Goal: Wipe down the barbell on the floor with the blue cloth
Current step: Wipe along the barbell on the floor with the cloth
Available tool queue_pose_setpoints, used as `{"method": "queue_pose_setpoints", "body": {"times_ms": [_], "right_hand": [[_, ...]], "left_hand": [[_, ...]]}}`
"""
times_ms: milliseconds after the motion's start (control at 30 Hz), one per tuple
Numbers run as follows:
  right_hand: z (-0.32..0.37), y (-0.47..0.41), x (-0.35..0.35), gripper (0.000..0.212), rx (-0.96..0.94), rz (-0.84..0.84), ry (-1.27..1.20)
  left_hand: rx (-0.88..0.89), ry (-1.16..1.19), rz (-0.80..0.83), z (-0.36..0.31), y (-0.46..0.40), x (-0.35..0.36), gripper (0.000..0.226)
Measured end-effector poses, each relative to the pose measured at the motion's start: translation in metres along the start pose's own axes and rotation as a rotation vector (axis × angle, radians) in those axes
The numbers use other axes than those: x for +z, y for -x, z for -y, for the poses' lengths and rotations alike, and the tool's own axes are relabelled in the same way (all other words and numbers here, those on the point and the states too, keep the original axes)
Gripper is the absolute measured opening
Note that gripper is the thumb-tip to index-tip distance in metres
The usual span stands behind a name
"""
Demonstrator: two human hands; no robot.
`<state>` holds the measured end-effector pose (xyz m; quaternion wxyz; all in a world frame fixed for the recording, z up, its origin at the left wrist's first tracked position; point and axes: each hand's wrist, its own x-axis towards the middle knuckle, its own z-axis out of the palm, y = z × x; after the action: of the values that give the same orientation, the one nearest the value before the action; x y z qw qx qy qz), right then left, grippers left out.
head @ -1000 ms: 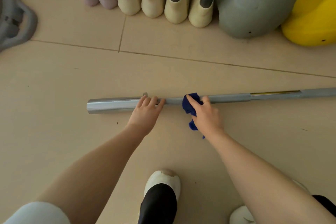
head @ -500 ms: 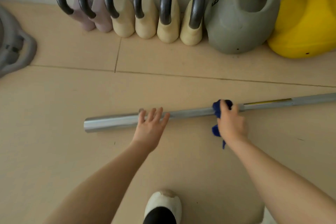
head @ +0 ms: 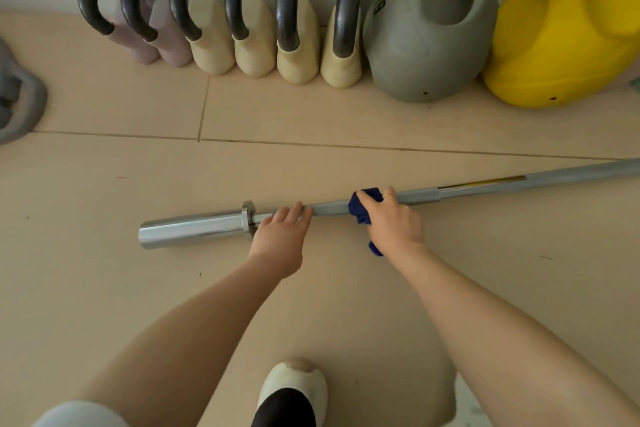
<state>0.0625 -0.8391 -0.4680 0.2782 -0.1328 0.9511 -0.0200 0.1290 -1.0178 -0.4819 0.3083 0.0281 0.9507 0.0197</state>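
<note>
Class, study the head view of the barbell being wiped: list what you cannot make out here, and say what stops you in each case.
1. The barbell runs past the right frame edge, so its far end is cut off.
2. Most of the blue cloth is hidden under the right hand.
3. The grey kettlebell carries a marking too tilted to read.
4. The grey object at the left edge is cut off.
5. The left hand hides the shaft beneath it.

barbell (head: 415,198): right end cut off by right edge; short stretches hidden under both hands
blue cloth (head: 362,210): mostly hidden under right hand (head: 393,224)
grey object (head: 20,104): cut by left edge, unidentifiable
shoe (head: 294,388): heel cut off below
</note>
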Motion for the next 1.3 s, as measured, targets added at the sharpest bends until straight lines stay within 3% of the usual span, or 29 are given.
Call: {"method": "queue_pose_setpoints", "body": {"times_ms": [233,367,467,533,633,800,967,1067,1200,1300], "right_hand": [[0.001,-0.015,-0.009,0.037,0.05,-0.025,0.013],[0.047,-0.015,0.004,0.055,-0.093,0.157,-0.026],[0.076,-0.012,0.018,0.058,-0.1,0.184,-0.206],[0.083,-0.014,0.015,0.046,-0.194,0.237,-0.238],[0.087,-0.016,-0.002,0.021,-0.323,0.355,-0.301],[0.099,-0.013,-0.006,0.02,-0.232,0.292,-0.679],[0.127,-0.011,-0.008,0.054,-0.426,-0.037,-0.405],[0.156,-0.017,-0.011,0.059,-0.53,-0.198,-0.252],[0.193,-0.025,0.0,0.058,-0.641,-0.162,-0.022],[0.222,-0.022,0.027,0.047,-0.598,-0.084,0.204]], "left_hand": [[-0.093,0.077,-0.025,-0.004,-0.011,-0.006,0.073],[-0.132,0.127,-0.038,-0.008,-0.011,-0.002,0.075],[-0.155,0.146,-0.028,-0.002,-0.008,-0.011,0.063],[-0.175,0.113,-0.051,0.01,-0.002,-0.018,0.054],[-0.222,0.138,-0.031,0.034,0.01,-0.028,0.062],[-0.31,0.167,-0.122,0.08,0.039,-0.04,0.062],[-0.53,0.276,-0.079,0.147,0.066,-0.028,0.058],[-0.671,0.531,-0.139,0.175,0.067,-0.017,0.063],[-0.71,1.088,-0.331,0.189,0.058,-0.004,0.064],[-0.789,1.173,-0.323,0.2,0.064,0.011,0.072]]}}
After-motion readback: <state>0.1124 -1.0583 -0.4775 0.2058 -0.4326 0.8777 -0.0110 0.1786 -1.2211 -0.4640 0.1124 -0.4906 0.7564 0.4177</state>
